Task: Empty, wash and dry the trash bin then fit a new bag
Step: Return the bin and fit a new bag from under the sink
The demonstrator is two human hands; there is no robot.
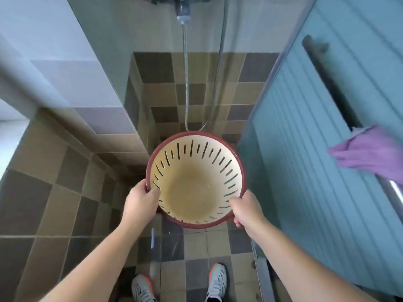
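A round trash bin (194,186) with a dark red rim, a cream inside and slotted walls is held upright in front of me, above the tiled floor. It holds no bag and its bottom looks stained brown. My left hand (139,201) grips the rim at the lower left, thumb inside the bin. My right hand (246,211) grips the rim at the lower right, thumb inside too.
A shower fitting (182,9) with a metal hose (186,83) hangs on the wall ahead. A frosted glass door (316,138) stands at the right, with a purple cloth (370,153) over its handle bar. Brown checked floor tiles (65,203) lie below; my shoes (216,280) are near the bottom edge.
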